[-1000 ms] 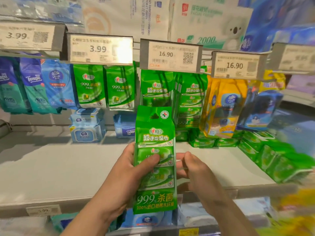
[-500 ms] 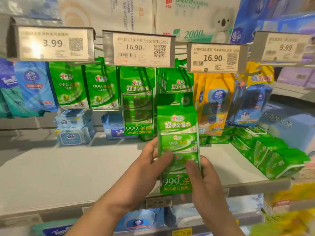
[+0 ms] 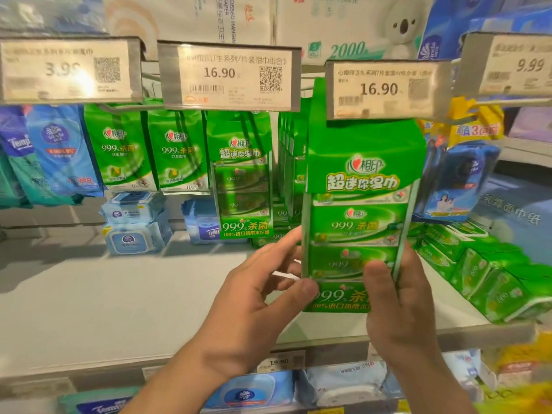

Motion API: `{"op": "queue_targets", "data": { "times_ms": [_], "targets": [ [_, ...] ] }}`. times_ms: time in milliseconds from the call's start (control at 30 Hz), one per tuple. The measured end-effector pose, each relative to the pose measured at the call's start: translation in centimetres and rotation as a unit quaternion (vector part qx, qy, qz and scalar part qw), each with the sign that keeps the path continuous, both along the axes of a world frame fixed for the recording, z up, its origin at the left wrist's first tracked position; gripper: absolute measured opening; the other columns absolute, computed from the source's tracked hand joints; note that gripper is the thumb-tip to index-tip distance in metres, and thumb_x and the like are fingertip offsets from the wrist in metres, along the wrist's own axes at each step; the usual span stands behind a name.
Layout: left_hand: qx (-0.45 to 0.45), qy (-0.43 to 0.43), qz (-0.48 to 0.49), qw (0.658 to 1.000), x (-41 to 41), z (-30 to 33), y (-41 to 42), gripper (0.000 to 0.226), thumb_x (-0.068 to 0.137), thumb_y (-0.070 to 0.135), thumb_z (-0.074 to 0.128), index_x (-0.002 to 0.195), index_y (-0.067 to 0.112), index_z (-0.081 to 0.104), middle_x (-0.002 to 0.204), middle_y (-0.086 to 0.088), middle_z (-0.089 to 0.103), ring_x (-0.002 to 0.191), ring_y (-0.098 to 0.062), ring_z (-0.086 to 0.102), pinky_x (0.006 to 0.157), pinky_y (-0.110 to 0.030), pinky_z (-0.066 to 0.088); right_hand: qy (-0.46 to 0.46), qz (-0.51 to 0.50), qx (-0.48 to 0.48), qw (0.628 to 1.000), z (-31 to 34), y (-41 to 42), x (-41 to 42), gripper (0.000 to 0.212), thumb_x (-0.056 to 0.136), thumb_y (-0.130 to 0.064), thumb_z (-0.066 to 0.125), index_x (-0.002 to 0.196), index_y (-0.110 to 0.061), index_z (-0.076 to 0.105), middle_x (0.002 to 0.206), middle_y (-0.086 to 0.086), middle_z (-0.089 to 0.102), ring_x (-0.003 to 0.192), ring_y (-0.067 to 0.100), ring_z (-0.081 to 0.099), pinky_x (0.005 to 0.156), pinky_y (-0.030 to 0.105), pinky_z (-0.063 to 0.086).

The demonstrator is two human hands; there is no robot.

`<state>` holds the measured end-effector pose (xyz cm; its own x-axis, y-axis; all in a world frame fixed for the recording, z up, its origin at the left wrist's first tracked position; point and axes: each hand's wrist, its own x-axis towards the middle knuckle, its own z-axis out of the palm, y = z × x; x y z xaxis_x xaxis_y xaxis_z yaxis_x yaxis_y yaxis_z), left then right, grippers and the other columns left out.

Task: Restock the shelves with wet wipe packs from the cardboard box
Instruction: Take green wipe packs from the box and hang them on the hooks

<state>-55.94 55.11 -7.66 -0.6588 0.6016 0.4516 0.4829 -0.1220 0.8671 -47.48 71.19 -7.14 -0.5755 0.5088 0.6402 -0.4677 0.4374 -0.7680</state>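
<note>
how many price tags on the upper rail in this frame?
4, left to right: 3.99 tag, 16.90 tag, second 16.90 tag right above the held green wipe pack, 9.99 tag cut off at right edge. More may sit off-frame.

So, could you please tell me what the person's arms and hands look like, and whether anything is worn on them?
Both are bare: the left hand and right hand show no gloves, rings, watch or wristbands, and no sleeve covers either forearm within view.
</note>
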Motion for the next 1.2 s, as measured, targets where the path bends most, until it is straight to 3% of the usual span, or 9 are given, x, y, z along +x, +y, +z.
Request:
{"op": "queue_targets", "data": {
  "times_ms": [100, 200, 367, 467, 567, 767, 900, 1067, 1200],
  "targets": [
    [0.014, 0.02, 0.006, 1.0, -0.1, 0.3, 0.3, 0.059, 0.091, 0.043, 0.067, 0.148, 0.043, 0.051, 0.132, -0.004, 0.064, 0.106, -0.034, 0.063, 0.094, -0.06, 0.051, 0.009, 0.0, -0.02, 1.0, 0.3, 0.3, -0.3, 0.022, 0.084, -0.06, 0.053, 0.105, -0.06, 0.062, 0.1, -0.035, 0.069, 0.09, -0.012, 0.064, 0.072, 0.004, 0.046],
    [0.026, 0.023, 0.005, 0.999, -0.3, 0.7, 0.9, 0.059, 0.091, 0.045, 0.067, 0.148, 0.043, 0.051, 0.131, -0.004, 0.063, 0.112, -0.034, 0.061, 0.094, -0.059, 0.052, -0.001, 0.004, -0.042, 0.999, 0.4, 0.8, -0.8, 0.031, 0.082, -0.052, 0.047, 0.106, -0.039, 0.063, 0.098, -0.03, 0.07, 0.088, -0.009, 0.063, 0.073, 0.008, 0.047],
    [0.028, 0.028, 0.024, 0.999, -0.7, 0.7, 1.9, 0.059, 0.089, 0.048, 0.066, 0.146, 0.044, 0.053, 0.123, -0.003, 0.064, 0.1, -0.023, 0.058, 0.092, -0.055, 0.055, -0.037, 0.011, -0.066, 0.997, 0.9, 1.4, -0.9, 0.029, 0.082, -0.047, 0.051, 0.102, -0.03, 0.064, 0.087, -0.027, 0.07, 0.077, -0.007, 0.064, 0.063, 0.008, 0.048],
    [0.021, 0.025, 0.026, 0.999, -0.9, 0.0, 2.2, 0.06, 0.089, 0.051, 0.066, 0.147, 0.044, 0.052, 0.122, -0.003, 0.065, 0.099, -0.023, 0.059, 0.09, -0.052, 0.056, -0.051, 0.027, -0.094, 0.994, 1.0, 1.3, -0.9, 0.026, 0.087, -0.035, 0.047, 0.101, -0.022, 0.065, 0.079, -0.008, 0.072, 0.06, 0.013, 0.066, 0.047, 0.035, 0.056],
    [0.013, 0.023, 0.023, 0.999, -0.9, -0.4, 2.4, 0.057, 0.09, 0.051, 0.064, 0.146, 0.047, 0.052, 0.122, -0.004, 0.066, 0.094, -0.025, 0.059, 0.088, -0.053, 0.056, -0.064, 0.043, -0.111, 0.991, 0.4, 1.4, -1.2, 0.03, 0.089, -0.035, 0.047, 0.101, -0.014, 0.065, 0.075, 0.003, 0.071, 0.055, 0.026, 0.064, 0.042, 0.044, 0.054],
    [0.02, -0.01, 0.016, 1.0, -1.5, -0.5, 3.1, 0.048, 0.094, 0.044, 0.062, 0.142, 0.049, 0.055, 0.127, -0.006, 0.068, 0.111, -0.037, 0.061, 0.095, -0.058, 0.053, -0.088, 0.041, -0.089, 0.991, 0.7, 2.3, -2.4, 0.028, 0.091, -0.04, 0.047, 0.097, -0.022, 0.067, 0.079, 0.008, 0.073, 0.056, 0.031, 0.066, 0.045, 0.045, 0.055],
    [0.02, -0.053, 0.042, 0.998, -2.5, -0.3, 3.9, 0.045, 0.095, 0.032, 0.061, 0.138, 0.044, 0.059, 0.123, 0.012, 0.073, 0.115, -0.009, 0.068, 0.1, -0.032, 0.054, -0.088, 0.055, -0.096, 0.99, 0.9, 2.7, -4.0, 0.029, 0.094, -0.044, 0.051, 0.099, -0.02, 0.067, 0.081, 0.012, 0.073, 0.06, 0.034, 0.068, 0.048, 0.046, 0.056],
    [0.011, -0.119, 0.101, 0.988, -4.3, 0.7, 5.4, 0.07, 0.08, 0.058, 0.065, 0.142, 0.026, 0.06, 0.119, 0.007, 0.075, 0.115, -0.021, 0.07, 0.106, -0.053, 0.051, -0.11, 0.072, -0.144, 0.981, 1.3, 3.2, -6.6, 0.042, 0.094, -0.051, 0.056, 0.107, -0.012, 0.067, 0.088, 0.016, 0.076, 0.072, 0.03, 0.074, 0.049, 0.036, 0.055],
    [-0.007, -0.13, 0.11, 0.985, -4.7, 0.9, 5.9, 0.052, 0.086, 0.053, 0.062, 0.13, 0.024, 0.067, 0.114, 0.001, 0.076, 0.11, -0.029, 0.07, 0.102, -0.057, 0.052, -0.116, 0.065, -0.162, 0.978, 0.8, 3.8, -7.9, 0.035, 0.105, -0.038, 0.054, 0.108, -0.004, 0.062, 0.093, 0.021, 0.074, 0.07, 0.024, 0.073, 0.049, 0.035, 0.056]
  ]
}}
